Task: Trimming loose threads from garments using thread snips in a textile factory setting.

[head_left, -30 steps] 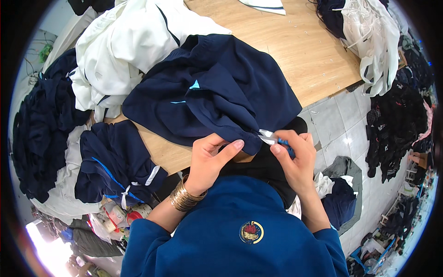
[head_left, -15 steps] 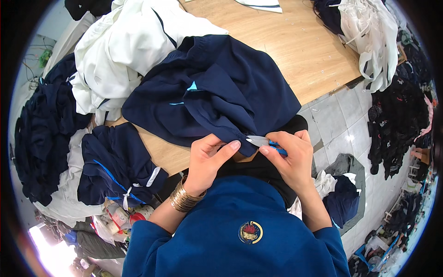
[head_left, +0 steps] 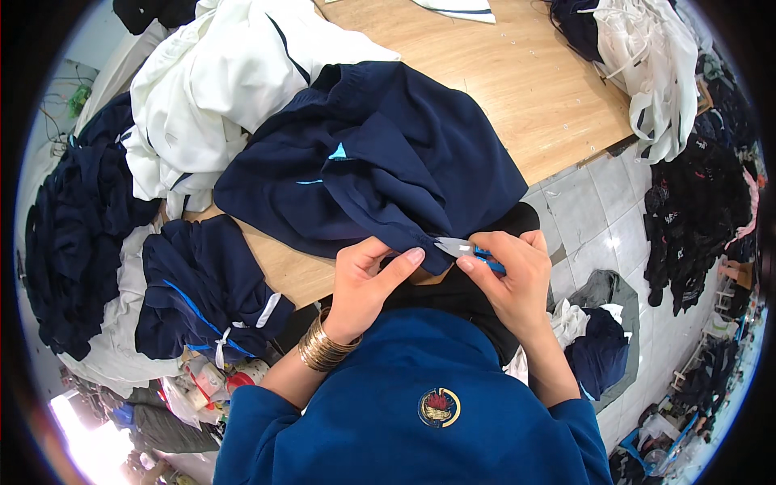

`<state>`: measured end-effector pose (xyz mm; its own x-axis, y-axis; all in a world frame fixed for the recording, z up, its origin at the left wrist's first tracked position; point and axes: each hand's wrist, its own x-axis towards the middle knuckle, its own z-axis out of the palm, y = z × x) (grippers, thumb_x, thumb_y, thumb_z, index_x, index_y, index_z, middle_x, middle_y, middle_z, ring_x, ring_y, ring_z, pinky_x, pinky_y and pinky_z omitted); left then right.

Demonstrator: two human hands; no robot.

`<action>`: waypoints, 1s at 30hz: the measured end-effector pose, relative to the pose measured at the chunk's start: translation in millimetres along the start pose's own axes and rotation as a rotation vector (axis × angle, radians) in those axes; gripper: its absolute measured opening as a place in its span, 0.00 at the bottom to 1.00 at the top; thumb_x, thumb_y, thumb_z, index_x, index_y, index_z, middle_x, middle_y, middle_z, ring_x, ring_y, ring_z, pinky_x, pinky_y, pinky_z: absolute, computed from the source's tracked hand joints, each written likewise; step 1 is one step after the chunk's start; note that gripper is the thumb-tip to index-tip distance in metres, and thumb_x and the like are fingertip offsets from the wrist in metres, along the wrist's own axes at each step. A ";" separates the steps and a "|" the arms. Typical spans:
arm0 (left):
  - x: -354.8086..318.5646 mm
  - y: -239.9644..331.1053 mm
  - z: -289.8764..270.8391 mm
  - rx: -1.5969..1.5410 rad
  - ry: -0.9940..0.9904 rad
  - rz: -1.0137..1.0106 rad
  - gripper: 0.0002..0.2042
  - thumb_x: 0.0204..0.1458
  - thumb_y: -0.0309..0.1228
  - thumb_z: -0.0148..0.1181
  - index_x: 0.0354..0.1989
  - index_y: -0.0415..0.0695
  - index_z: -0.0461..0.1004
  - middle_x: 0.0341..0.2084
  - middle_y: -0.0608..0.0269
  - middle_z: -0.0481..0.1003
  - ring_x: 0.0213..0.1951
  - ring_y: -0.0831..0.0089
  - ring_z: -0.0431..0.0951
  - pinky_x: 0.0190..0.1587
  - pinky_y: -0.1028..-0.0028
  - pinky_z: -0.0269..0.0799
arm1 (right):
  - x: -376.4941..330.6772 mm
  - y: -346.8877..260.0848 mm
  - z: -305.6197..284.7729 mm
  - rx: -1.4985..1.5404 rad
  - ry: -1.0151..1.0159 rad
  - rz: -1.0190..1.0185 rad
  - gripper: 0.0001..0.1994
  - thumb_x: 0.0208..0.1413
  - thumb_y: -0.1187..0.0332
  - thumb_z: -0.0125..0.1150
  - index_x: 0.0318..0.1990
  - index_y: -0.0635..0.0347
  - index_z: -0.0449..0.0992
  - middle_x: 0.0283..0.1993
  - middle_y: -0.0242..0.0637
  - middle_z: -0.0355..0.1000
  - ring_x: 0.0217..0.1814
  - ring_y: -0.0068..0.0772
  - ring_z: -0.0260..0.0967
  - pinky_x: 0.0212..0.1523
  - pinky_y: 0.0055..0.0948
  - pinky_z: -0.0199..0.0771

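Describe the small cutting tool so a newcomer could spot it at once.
Start at the pale wooden table and find the large navy garment spread across its near edge. At the garment's lower edge, the person's right hand holds the cutting tool. Its silvery pointed blades and bright blue handle set it apart from the navy garment.
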<state>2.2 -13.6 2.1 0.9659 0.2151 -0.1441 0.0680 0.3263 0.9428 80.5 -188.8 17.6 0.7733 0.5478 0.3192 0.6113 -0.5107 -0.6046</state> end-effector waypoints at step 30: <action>0.1 1.5 4.2 -0.001 -0.031 -0.134 0.06 0.52 0.24 0.56 0.36 0.34 0.74 0.30 0.65 0.76 0.33 0.83 0.73 0.39 0.81 0.69 | 2.7 -6.1 20.0 0.463 0.198 -0.026 0.14 0.34 0.82 0.56 0.31 0.55 0.76 0.27 0.27 0.73 0.23 0.23 0.64 0.31 0.23 0.55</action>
<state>3.5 -17.0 4.8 0.9553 0.1409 -0.2597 0.1970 0.3514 0.9152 75.5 -170.9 7.5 0.8031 0.3976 0.4438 0.5271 -0.1265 -0.8403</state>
